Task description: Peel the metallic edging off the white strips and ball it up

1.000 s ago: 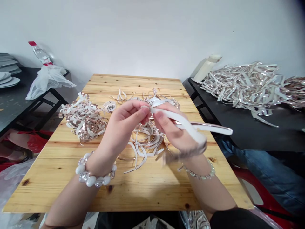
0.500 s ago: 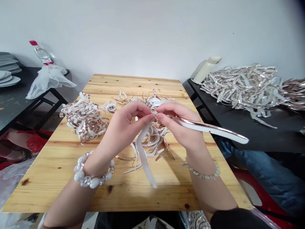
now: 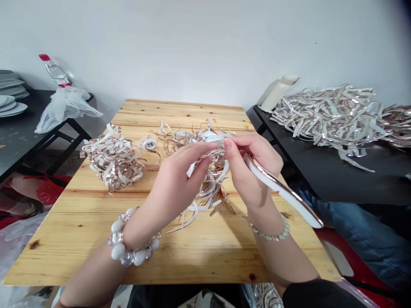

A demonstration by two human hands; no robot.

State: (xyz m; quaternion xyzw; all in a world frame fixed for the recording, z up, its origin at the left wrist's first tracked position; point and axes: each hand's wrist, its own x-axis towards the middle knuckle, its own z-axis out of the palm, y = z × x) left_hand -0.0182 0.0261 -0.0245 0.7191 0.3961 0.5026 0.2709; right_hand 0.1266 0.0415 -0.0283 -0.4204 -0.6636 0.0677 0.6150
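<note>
My right hand [image 3: 253,167] is closed on a curved white strip with a shiny rose-gold edge [image 3: 284,192]. The strip's long end sticks out below the hand, to the lower right. Close beside it, my left hand [image 3: 181,175] has its thumb and fingers a little apart, and I make out nothing held in them. Beneath both hands lies a loose pile of similar curved strips [image 3: 207,188], partly hidden by the fingers. A tangled heap of narrow white and rose-gold ribbon [image 3: 114,160] rests left of my left hand.
A small roll [image 3: 150,143] lies on the wooden table [image 3: 80,239]. To the right, a black table [image 3: 334,179] bears a large heap of strips [image 3: 334,113] and a cream cylinder [image 3: 279,93]. At left are a bottle [image 3: 56,72], a plastic bag [image 3: 66,109] and stacked plates [image 3: 11,107].
The white strip that hung below my left fingers no longer hangs there. My left fingers have parted from the pinch. The rose-gold-edged strip in my right hand has tilted further down.
</note>
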